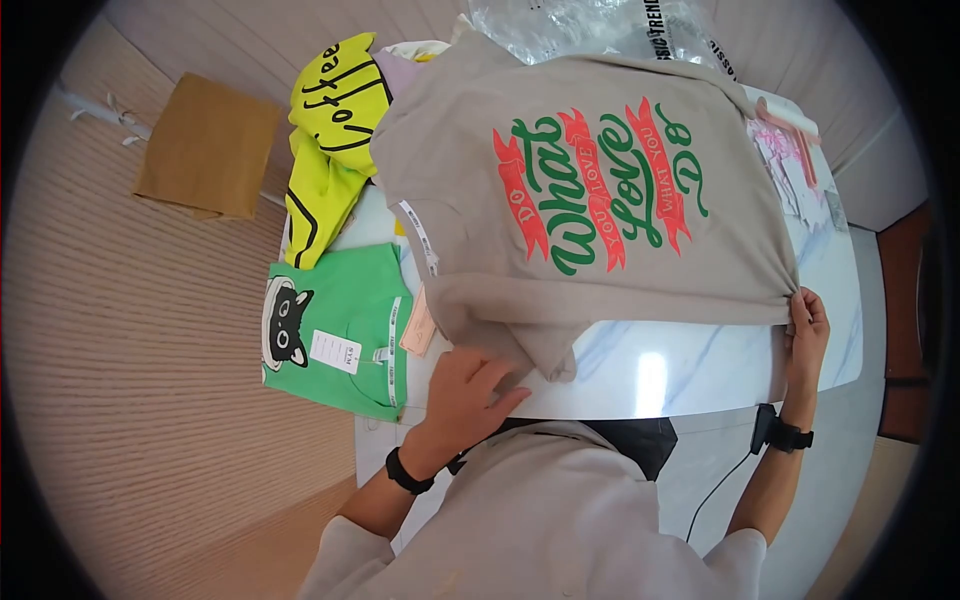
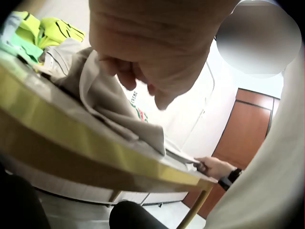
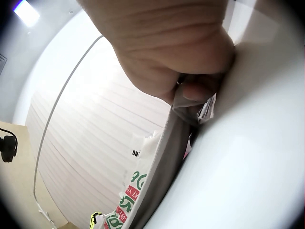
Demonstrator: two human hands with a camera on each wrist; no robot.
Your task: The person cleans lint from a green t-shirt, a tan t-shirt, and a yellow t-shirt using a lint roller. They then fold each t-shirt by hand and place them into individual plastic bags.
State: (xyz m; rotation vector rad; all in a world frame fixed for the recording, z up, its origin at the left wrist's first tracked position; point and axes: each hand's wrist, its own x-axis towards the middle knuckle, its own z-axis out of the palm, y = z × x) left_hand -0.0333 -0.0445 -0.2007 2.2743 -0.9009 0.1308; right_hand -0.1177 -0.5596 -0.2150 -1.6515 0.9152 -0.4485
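A grey-beige garment [image 1: 450, 120] with green and red lettering lies spread over the white table. The right hand [image 1: 808, 330] pinches its lower right corner at the table's near edge; in the right wrist view the fingers of the right hand [image 3: 190, 81] grip the fabric [image 3: 164, 162]. Over the garment's bunched near left part hovers the left hand [image 1: 465, 395], fingers loosely bent and holding nothing. In the left wrist view that left hand [image 2: 147, 52] hangs above the folded cloth [image 2: 109, 100]; whether it touches the cloth cannot be told.
A green garment [image 1: 345, 285] with a cat print and a white tag [image 1: 336, 352] lies at the left, a yellow one [image 1: 340, 110] beyond it. Clear plastic packaging [image 1: 590, 30] lies at the back, papers [image 1: 790, 170] at the right. A brown box [image 1: 207, 145] stands far left.
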